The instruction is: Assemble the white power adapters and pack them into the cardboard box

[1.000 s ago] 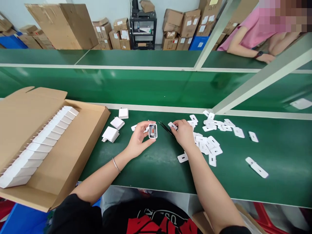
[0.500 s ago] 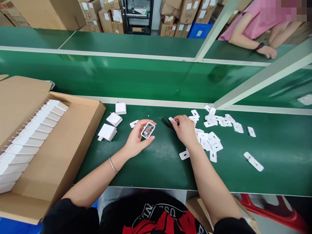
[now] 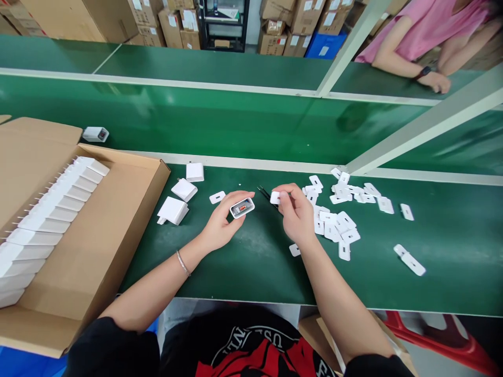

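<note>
My left hand grips a white charger body with its open end up, an orange part showing inside. My right hand pinches a small white cover plate just right of the charger. Black tweezers lie on the green table between my hands. A pile of several white cover plates spreads to the right of my right hand. One loose plate lies left of the charger.
An open cardboard box at the left holds a row of white chargers. Three chargers lie beside it. Another charger sits on the green belt behind. A person in pink leans at the far right.
My right hand lifted a cover plate off the table and drew it toward the charger. My left hand tilted the charger flatter. The view shifted slightly, revealing a charger on the belt.
</note>
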A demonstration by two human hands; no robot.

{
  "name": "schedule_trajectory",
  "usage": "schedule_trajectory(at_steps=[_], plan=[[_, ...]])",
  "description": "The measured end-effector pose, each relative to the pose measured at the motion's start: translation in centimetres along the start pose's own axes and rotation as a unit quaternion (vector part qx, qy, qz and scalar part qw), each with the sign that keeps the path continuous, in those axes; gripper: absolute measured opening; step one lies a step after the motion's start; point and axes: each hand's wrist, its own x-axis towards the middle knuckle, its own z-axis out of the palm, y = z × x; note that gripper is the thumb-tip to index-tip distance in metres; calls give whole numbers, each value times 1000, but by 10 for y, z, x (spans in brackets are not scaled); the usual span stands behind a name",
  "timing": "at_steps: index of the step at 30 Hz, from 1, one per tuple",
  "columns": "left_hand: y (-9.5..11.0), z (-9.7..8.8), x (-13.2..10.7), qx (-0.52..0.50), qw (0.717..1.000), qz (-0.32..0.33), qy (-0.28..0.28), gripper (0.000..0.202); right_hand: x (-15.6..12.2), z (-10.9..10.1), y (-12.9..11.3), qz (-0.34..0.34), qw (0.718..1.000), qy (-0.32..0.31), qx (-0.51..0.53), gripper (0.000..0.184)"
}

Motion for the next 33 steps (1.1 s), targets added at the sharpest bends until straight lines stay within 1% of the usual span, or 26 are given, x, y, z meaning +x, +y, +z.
schedule_trajectory(at_steps=[3,5,7,9,12,14,18,21,23,26,28,31,33], plan=[[-2,1,0,-6,999,-24,-22,41,-12,13,-14,3,994,1,109,25],[-3,2,0,4,998,-35,-45,45,-17,18,-21,-1,988,2,156,18],[-3,3,0,35,997,-30,-61,47,-20,21,-25,0,984,8,179,15],[-1,4,0,87,993,-23,-70,47,-21,22,-25,17,982,10,188,16],[3,5,0,156,984,-30,-84,49,-20,23,-22,57,979,-16,196,21],[5,6,-2,165,981,-43,-89,49,-20,23,-20,71,976,-34,203,23],[7,9,-4,142,983,-69,-92,48,-21,26,-18,78,976,-39,199,22],[7,11,-4,116,988,-63,-82,46,-22,28,-18,70,978,-41,191,20],[7,11,-4,94,991,-52,-77,47,-23,28,-19,57,983,-39,173,19],[9,10,-4,67,994,-32,-82,52,-23,28,-21,17,991,-29,127,18],[10,9,-4,57,995,-29,-80,47,-23,28,-21,-7,994,-21,105,16],[11,9,-6,48,996,-37,-71,39,-24,28,-20,-20,996,-17,91,13],[11,10,-7,32,996,-38,-68,38,-24,29,-18,-24,995,-16,92,17]])
